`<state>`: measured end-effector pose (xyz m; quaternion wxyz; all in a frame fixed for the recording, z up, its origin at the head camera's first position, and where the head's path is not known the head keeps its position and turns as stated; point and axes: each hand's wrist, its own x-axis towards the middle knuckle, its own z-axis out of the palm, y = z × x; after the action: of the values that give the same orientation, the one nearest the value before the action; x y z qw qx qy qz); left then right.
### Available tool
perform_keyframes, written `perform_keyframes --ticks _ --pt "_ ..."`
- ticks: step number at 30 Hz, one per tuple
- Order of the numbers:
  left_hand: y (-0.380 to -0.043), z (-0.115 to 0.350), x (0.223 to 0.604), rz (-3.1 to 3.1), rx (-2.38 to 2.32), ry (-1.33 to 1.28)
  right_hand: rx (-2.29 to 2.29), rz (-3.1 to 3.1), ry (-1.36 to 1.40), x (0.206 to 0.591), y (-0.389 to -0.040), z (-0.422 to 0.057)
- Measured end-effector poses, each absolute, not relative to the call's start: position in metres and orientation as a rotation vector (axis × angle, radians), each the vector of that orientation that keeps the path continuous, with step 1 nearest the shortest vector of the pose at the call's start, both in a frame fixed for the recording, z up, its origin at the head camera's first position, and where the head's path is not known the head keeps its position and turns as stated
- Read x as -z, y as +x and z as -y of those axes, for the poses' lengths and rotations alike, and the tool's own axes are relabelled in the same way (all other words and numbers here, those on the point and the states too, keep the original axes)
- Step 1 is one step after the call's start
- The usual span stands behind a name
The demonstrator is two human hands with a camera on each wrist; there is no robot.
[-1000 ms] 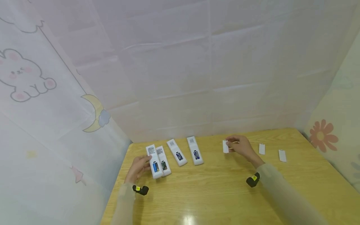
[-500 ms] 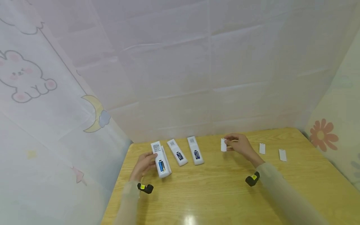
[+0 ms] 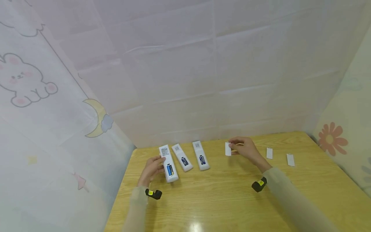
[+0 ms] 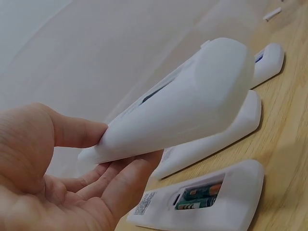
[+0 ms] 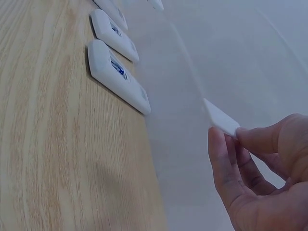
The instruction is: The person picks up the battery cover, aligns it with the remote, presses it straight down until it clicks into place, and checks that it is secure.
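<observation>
Right fingers (image 5: 222, 166) pinch a cover (image 5: 221, 118) by its edge, midair.

Taken from the middle of the counter (image 3: 214, 203) in the head view, four white remotes (image 3: 201, 155) gather around 10 o'clock, the fourth visible only from the wrists. One has two green batteries (image 4: 195, 204); those in the others are too small to count. White covers (image 3: 269, 153) number three: one at 12 o'clock, two near 2. Two hands show, a left hand (image 3: 151, 168) and a right hand (image 3: 244, 149), with two black wrist cameras (image 3: 259, 184). One printed bear (image 3: 24, 82), one moon (image 3: 100, 111) and one flower (image 3: 329, 139) also show.
</observation>
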<state>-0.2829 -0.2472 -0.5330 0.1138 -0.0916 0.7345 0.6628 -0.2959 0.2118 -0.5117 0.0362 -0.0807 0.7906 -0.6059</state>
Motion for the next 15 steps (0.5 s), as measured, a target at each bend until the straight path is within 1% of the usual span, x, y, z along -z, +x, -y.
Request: perform_keyframes --ticks 15 --pt "-0.283 0.236 0.532 -2.108 -1.998 -0.246 1.885 -2.398 -0.255 0.507 -0.292 -0.204"
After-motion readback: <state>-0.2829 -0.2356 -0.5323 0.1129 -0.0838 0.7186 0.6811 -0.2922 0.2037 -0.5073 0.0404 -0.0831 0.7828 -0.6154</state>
